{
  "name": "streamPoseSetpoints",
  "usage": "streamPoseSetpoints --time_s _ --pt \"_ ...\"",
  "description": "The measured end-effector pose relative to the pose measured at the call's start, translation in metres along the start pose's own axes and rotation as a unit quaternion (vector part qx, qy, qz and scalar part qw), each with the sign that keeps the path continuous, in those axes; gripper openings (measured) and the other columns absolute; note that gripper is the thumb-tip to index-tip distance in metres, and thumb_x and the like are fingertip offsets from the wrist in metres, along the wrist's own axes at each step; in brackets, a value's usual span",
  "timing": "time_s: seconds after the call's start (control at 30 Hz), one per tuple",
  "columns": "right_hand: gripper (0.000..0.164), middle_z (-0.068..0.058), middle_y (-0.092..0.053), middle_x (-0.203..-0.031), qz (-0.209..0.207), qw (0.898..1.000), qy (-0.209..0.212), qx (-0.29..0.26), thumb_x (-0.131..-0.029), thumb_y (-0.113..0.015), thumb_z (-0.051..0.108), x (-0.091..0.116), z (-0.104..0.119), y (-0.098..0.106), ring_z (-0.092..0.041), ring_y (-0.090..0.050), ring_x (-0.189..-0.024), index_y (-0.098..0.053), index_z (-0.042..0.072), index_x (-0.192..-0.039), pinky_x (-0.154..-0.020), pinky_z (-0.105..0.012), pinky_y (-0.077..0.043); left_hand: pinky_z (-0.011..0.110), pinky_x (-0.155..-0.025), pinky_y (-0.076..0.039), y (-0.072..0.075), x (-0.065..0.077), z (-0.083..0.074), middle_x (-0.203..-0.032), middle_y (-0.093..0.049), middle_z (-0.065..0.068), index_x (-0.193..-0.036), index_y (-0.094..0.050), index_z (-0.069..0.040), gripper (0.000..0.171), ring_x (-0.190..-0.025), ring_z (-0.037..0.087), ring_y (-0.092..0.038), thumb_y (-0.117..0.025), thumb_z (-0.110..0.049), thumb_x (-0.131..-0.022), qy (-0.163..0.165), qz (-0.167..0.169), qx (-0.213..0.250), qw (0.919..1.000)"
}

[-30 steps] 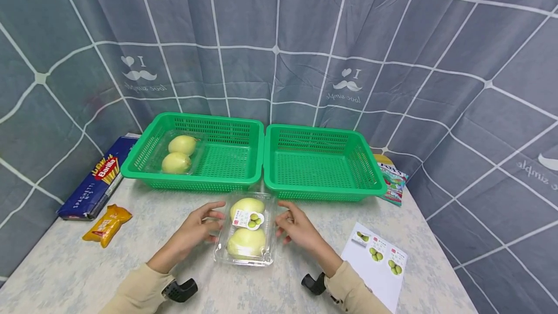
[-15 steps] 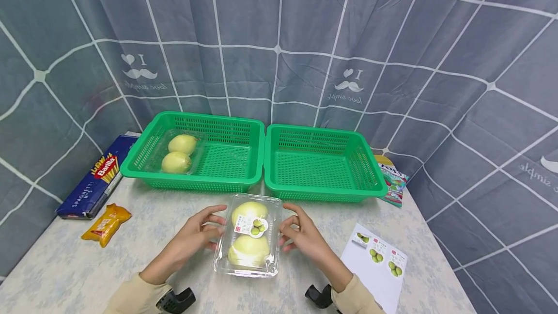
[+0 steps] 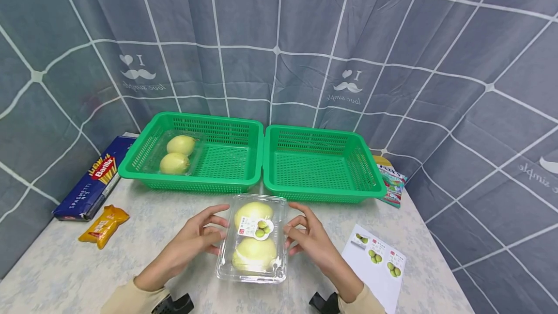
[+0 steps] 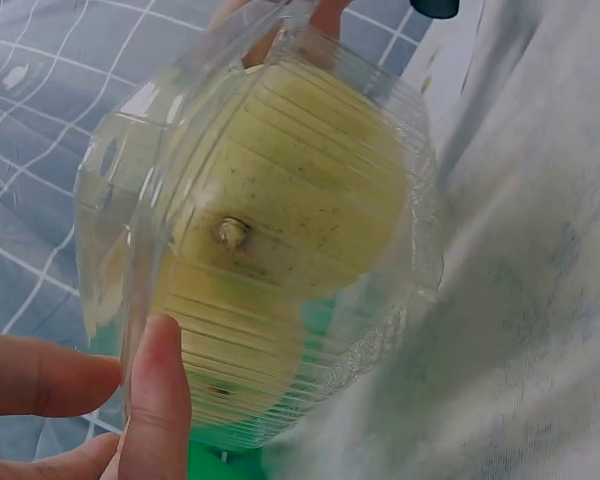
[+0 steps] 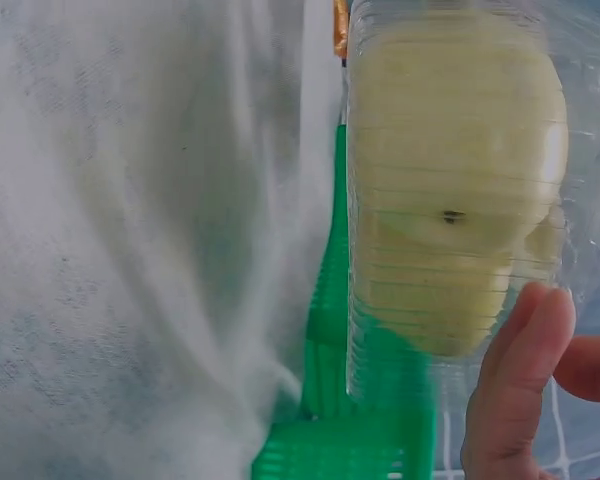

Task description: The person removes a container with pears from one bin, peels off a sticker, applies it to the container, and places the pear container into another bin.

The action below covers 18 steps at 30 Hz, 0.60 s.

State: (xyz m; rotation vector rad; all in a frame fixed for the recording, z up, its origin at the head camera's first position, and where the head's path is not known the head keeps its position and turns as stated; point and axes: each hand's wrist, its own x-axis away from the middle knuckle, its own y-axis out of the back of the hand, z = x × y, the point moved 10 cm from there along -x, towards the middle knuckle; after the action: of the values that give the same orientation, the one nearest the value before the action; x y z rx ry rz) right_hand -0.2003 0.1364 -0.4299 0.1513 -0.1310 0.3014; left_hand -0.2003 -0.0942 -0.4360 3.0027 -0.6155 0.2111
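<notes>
Plastic clamshell (image 3: 252, 276), clear and rectangular, is pinched by left hand (image 3: 193, 236) and right hand (image 3: 313, 240), apparently for positioning; the next move likely needs a level grip

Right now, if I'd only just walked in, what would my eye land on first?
Probably the clear plastic box with two pale yellow fruits, front and centre, held at its sides by a left hand and a right hand. Next, perhaps, the bright green left basket and right basket side by side behind it; the left one holds a second fruit box.
</notes>
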Motion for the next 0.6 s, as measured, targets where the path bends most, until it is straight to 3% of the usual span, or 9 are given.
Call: streamPoseSetpoints --time_s 0.33,0.6 --pt "0.064 -0.004 -0.057 -0.099 -0.007 1.0 0.026 0.005 -0.097 -0.059 0.01 0.004 0.022 0.006 -0.007 -0.062 -0.069 -0.029 0.009 -0.154 -0.059 -0.025 -0.058 0.035 -0.072 -0.062 -0.005 0.004 -0.016 -0.126 -0.049 0.022 -0.158 -0.026 -0.006 0.071 -0.09 0.007 -0.064 -0.062 -0.009 -0.097 -0.018 0.012 0.009 0.9997" --pt "0.065 -0.006 -0.056 -0.098 -0.019 0.999 0.039 0.021 -0.097 -0.06 0.007 -0.001 0.036 0.019 -0.007 -0.06 -0.068 -0.029 0.007 -0.154 -0.058 -0.025 -0.057 0.035 -0.072 -0.062 -0.009 -0.004 -0.029 -0.124 -0.048 0.02 -0.156 -0.029 -0.007 0.069 -0.089 0.007 -0.063 -0.061 -0.004 -0.095 -0.018 -0.006 0.007 0.9998"
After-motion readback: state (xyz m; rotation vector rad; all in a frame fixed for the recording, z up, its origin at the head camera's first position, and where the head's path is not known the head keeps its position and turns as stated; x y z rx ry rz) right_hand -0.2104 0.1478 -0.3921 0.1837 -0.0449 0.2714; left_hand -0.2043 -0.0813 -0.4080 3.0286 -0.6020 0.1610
